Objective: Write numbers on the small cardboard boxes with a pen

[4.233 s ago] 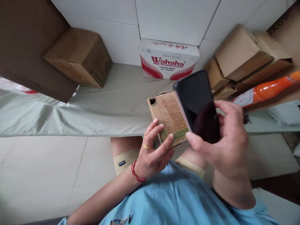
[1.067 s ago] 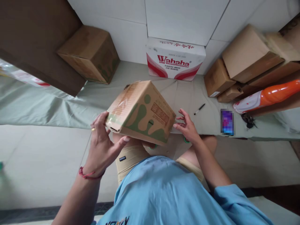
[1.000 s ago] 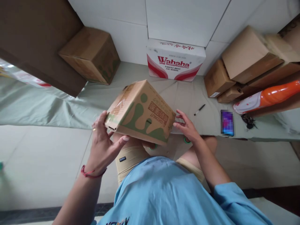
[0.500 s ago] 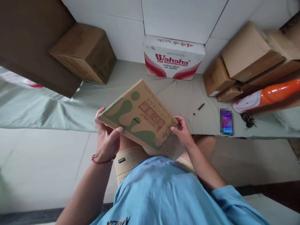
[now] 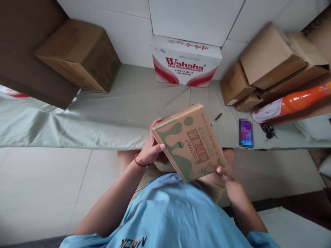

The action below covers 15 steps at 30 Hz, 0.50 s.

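Note:
A cardboard box (image 5: 188,144) with green blotches and the word COCONUT is held tilted over my lap, in front of the covered ledge. My left hand (image 5: 153,148) grips its left edge, thumb on the printed face and fingers behind. At the lower right corner my right hand (image 5: 225,170) is closed on the box, its thumb on the face and the other fingers mostly hidden. Just beyond the box's right edge lies a black pen (image 5: 216,119) on the pale green cloth (image 5: 129,113).
A white and red Wahaha carton (image 5: 186,63) stands against the wall. At the left is a brown carton (image 5: 80,55). To the right are stacked cartons (image 5: 269,58), an orange-and-white bottle (image 5: 292,105), a phone with a blurred screen (image 5: 246,132) and keys (image 5: 268,131).
The box has moved right and closer to my body, turning clockwise, with both hands still on it. The view has shifted slightly.

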Tool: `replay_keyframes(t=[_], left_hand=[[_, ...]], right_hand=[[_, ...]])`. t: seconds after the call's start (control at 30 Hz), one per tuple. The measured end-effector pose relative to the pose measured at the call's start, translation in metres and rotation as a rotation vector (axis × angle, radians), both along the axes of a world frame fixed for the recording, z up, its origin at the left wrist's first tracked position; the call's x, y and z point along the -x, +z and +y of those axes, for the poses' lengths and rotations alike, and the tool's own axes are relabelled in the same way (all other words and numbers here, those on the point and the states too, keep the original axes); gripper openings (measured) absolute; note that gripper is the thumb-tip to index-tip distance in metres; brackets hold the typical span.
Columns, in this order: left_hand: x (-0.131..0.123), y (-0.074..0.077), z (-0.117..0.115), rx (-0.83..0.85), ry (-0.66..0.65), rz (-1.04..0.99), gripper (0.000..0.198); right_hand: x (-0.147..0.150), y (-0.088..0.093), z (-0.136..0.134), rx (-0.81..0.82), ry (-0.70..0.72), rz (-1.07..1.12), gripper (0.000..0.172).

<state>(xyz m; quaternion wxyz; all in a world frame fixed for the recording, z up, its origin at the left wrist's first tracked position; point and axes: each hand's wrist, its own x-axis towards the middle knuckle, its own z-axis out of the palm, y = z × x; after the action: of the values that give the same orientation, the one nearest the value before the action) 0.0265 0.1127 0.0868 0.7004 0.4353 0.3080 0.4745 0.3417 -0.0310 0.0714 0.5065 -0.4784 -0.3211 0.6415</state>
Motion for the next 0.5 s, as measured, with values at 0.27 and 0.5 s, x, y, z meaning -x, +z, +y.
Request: replay_keyframes(t=[0.27,0.5], left_hand=[[-0.038,-0.024,0.018,-0.053,-0.02,0.139,0.089],[0.0,-0.079,0.025,-0.559,0.39,1.107,0.063]], right_hand=[[-0.004,0.032,0.014,0.022,-0.369,-0.043,0.069],[-0.042,0.07,0.076,-0.198,-0.659,-0.492,0.074]])
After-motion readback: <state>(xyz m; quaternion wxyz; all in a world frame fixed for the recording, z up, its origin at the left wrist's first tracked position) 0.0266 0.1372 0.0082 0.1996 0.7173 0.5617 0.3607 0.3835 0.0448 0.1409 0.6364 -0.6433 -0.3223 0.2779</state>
